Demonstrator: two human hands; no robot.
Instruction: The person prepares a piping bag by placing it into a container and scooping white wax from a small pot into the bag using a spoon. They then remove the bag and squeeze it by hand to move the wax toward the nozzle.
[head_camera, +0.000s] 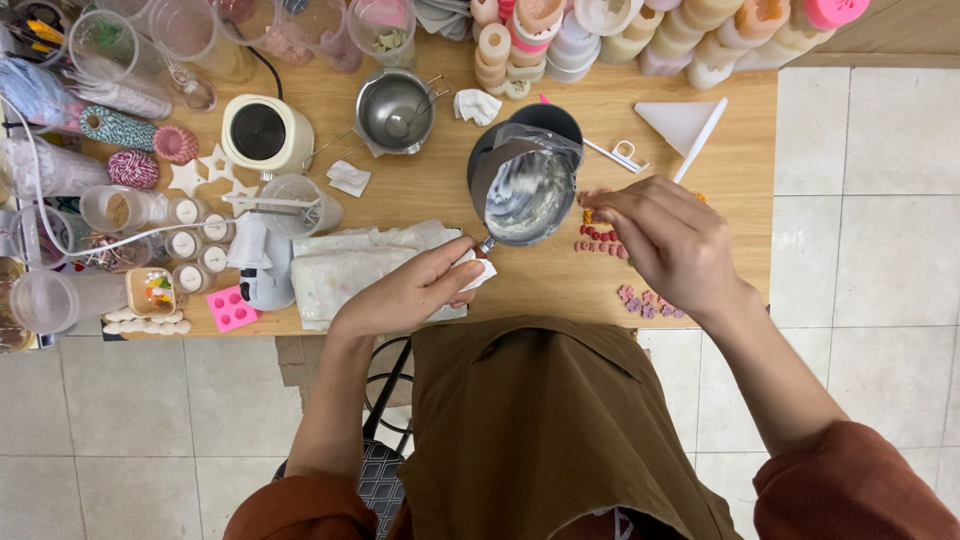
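My left hand (415, 288) grips the handle of a small steel pouring pot (527, 190) through a folded white tissue (477, 270). The pot is tilted over the wooden table (430, 185), with pale melted wax inside. My right hand (668, 240) hovers just right of the pot's rim, fingers pinched together; what they pinch, if anything, is hidden. Beneath that hand lie small red and pink wax shapes (648, 300).
A white electric melter (262, 132) and a steel bowl with a spoon (395, 110) stand behind. Crumpled white paper (350, 270), a pink mould (231, 308), small candle cups (187, 245), twine spools (125, 130) and stacked jars (600, 35) crowd the table.
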